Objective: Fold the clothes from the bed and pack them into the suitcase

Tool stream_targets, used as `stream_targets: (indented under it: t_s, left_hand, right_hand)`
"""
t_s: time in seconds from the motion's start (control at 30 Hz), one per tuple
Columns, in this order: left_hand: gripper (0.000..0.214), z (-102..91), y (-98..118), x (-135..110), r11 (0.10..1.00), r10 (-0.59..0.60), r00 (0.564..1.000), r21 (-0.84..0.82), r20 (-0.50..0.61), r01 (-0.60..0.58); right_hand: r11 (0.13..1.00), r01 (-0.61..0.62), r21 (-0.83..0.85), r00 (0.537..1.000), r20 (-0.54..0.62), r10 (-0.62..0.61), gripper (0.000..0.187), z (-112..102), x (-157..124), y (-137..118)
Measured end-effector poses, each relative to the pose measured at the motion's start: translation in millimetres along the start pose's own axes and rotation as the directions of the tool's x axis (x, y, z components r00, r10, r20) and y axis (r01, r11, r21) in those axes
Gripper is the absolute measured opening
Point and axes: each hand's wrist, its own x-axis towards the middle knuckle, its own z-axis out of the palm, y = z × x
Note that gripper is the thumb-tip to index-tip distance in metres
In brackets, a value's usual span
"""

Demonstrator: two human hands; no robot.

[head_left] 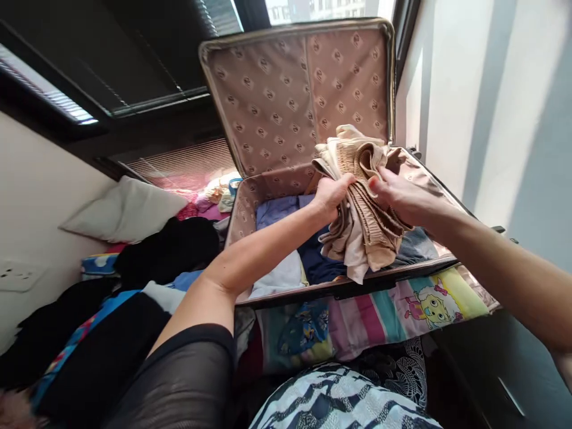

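Both hands grip a folded bundle of beige and brown clothes (369, 217) with ribbed, elastic-looking edges; the exact garments cannot be made out. My left hand (333, 195) pinches its left side, thumb on top. On the right side, my right hand (402, 193) has its thumb and fingers closed round the folds. The bundle is held over the right part of an open suitcase (286, 107) with a patterned pinkish-brown lining. Inside the case lie purple-blue clothing (274, 210), a white garment (283, 274) and dark blue clothing (319, 262), partly hidden by my left arm and the bundle.
Under the suitcase lies a striped cloth with a cartoon sheep (432, 307). Dark clothes (165, 250) are heaped on the left, near a white pillow (127, 208). The raised lid leans near the window, and a white wall (504, 119) stands close on the right.
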Motion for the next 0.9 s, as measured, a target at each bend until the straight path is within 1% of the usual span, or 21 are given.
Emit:
stream_targets:
  t_s: [0.07,0.1,0.13,0.2,0.23,0.3,0.37,0.43,0.47,0.53,0.6,0.67,0.73,0.77,0.83,0.9]
  left_hand:
    - [0.044,-7.4,11,-30,0.988,0.156,0.987,0.026,-0.03,-0.155]
    - [0.048,-12.5,17,-44,0.975,0.22,0.975,0.035,-0.026,-0.219]
    - [0.051,-18.6,23,-59,0.963,0.267,0.963,0.04,-0.011,-0.267]
    - [0.053,-33.2,36,-86,0.941,0.335,0.942,0.031,0.02,-0.336]
    - [0.054,-41.3,43,-99,0.93,0.366,0.93,0.016,0.027,-0.367]
    - [0.056,-57.9,53,-123,0.907,0.421,0.907,-0.026,0.011,-0.421]
    - [0.062,-73.5,59,-146,0.889,0.451,0.891,-0.066,-0.045,-0.453]
    - [0.07,-86.8,59,-166,0.877,0.458,0.882,-0.102,-0.111,-0.469]
    - [0.073,-92.4,58,-174,0.871,0.46,0.876,-0.116,-0.146,-0.477]
    - [0.075,-101.7,51,-189,0.854,0.473,0.854,-0.124,-0.219,-0.505]
    - [0.074,-108.7,43,-200,0.837,0.493,0.821,-0.099,-0.289,-0.538]
    - [0.071,-113.9,33,-208,0.825,0.514,0.783,-0.047,-0.351,-0.563]
    - [0.069,-117.5,24,-216,0.814,0.541,0.753,0.007,-0.375,-0.581]
    - [0.068,-118.8,20,-220,0.811,0.551,0.747,0.027,-0.371,-0.585]
    - [0.064,-120.8,13,-226,0.814,0.557,0.755,0.045,-0.346,-0.579]
    - [0.058,-122.7,9,-230,0.826,0.543,0.771,0.05,-0.333,-0.561]
  right_hand:
    - [0.988,-0.008,0.155,1.0,0.017,0.005,0.107,32,1,-17]
    - [0.978,0.011,0.208,1.0,0.003,-0.012,0.12,46,-1,-27]
    - [0.972,0.046,0.23,0.999,-0.025,-0.042,0.129,58,-6,-38]
    - [0.967,0.123,0.223,0.992,-0.066,-0.111,0.137,74,-16,-61]
    - [0.963,0.156,0.218,0.987,-0.075,-0.143,0.136,79,-21,-72]
    - [0.95,0.204,0.235,0.979,-0.068,-0.194,0.128,85,-30,-94]
    - [0.942,0.22,0.253,0.975,-0.029,-0.22,0.114,89,-37,-113]
    - [0.948,0.23,0.219,0.971,0.009,-0.237,0.102,97,-43,-129]
    - [0.954,0.243,0.177,0.968,0.021,-0.25,0.099,102,-45,-136]
    - [0.959,0.277,0.059,0.959,0.049,-0.279,0.101,114,-50,-147]
    - [0.954,0.294,-0.062,0.953,0.094,-0.287,0.106,127,-55,-154]
    - [0.95,0.285,-0.129,0.954,0.138,-0.267,0.108,139,-59,-160]
    - [0.955,0.275,-0.111,0.95,0.182,-0.253,0.103,146,-61,-163]
    - [0.958,0.275,-0.081,0.946,0.203,-0.254,0.1,149,-62,-164]
    - [0.961,0.277,-0.023,0.937,0.229,-0.265,0.098,152,-64,-165]
    - [0.962,0.273,0.005,0.942,0.203,-0.268,0.099,152,-65,-165]
